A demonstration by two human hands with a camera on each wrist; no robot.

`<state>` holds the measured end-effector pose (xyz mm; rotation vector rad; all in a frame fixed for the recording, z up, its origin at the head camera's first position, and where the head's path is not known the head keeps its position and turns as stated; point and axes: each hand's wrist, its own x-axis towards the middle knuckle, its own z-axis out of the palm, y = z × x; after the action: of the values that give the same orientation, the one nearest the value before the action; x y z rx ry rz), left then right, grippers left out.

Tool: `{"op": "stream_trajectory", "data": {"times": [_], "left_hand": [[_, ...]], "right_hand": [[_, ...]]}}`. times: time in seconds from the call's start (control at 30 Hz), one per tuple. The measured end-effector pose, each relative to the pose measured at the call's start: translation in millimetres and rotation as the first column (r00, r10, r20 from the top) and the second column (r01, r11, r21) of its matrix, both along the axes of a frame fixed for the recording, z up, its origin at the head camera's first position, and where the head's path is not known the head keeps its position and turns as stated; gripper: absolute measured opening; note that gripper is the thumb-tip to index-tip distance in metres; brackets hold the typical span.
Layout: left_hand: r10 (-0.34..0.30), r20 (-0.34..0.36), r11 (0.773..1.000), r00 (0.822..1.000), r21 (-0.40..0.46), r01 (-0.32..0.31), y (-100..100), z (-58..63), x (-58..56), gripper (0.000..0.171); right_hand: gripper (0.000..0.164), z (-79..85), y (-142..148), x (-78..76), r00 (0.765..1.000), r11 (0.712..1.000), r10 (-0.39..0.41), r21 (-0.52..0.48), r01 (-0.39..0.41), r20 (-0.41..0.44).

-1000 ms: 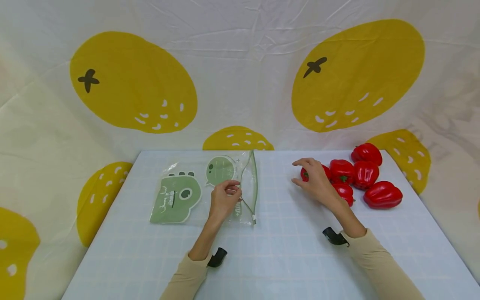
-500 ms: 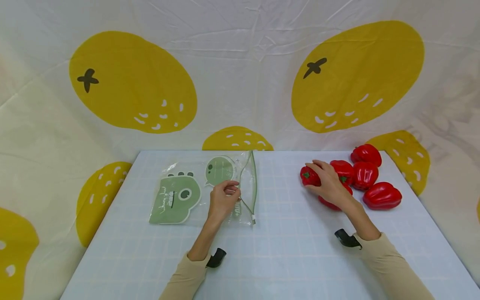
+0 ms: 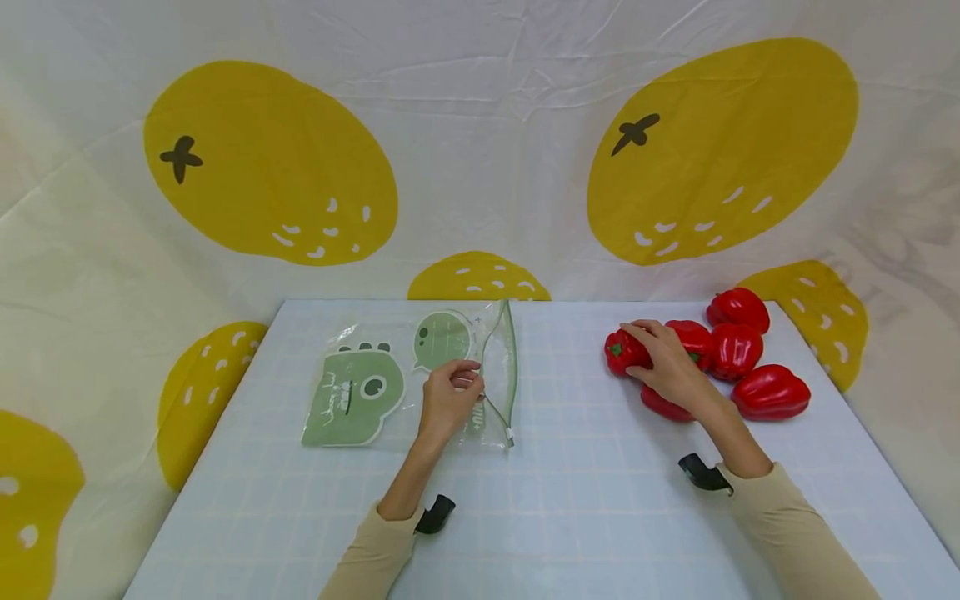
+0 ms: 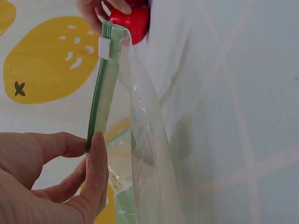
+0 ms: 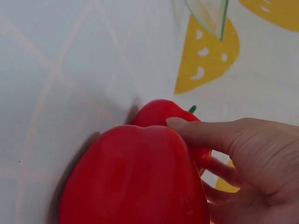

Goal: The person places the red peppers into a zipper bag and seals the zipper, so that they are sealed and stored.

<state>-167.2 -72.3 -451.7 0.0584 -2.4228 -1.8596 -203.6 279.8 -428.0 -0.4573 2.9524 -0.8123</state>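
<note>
A clear zip bag (image 3: 405, 392) with green dinosaur prints lies on the left half of the table, its mouth facing right and parted. My left hand (image 3: 448, 404) pinches the bag's green zip edge between thumb and fingers, as the left wrist view shows; a white slider (image 4: 104, 48) sits farther along that edge. Over at the right, my right hand (image 3: 667, 362) grips the leftmost red bell pepper (image 3: 621, 353), thumb on the near side and fingers over the far side. In the right wrist view another bell pepper (image 5: 135, 182) stands in front and partly covers the gripped one.
Several more red bell peppers (image 3: 771, 392) are clustered right of and behind my right hand. The pale checked table (image 3: 570, 500) ends at a cloth backdrop (image 3: 487, 167) printed with yellow fruit.
My right hand has moved right and closed round the leftmost bell pepper, which stays about where it was. My left hand keeps its pinch on the bag's edge.
</note>
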Motion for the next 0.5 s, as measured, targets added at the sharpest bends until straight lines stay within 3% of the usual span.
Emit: {"op": "stream_trajectory", "data": {"times": [0.5], "left_hand": [[0.031, -0.002, 0.999, 1.000, -0.028, -0.031, 3.9, 0.0, 2.6, 0.014]], "right_hand": [[0.080, -0.3, -0.8, 2.6, 0.998, 0.997, -0.046, -0.067, 0.043, -0.041]]}}
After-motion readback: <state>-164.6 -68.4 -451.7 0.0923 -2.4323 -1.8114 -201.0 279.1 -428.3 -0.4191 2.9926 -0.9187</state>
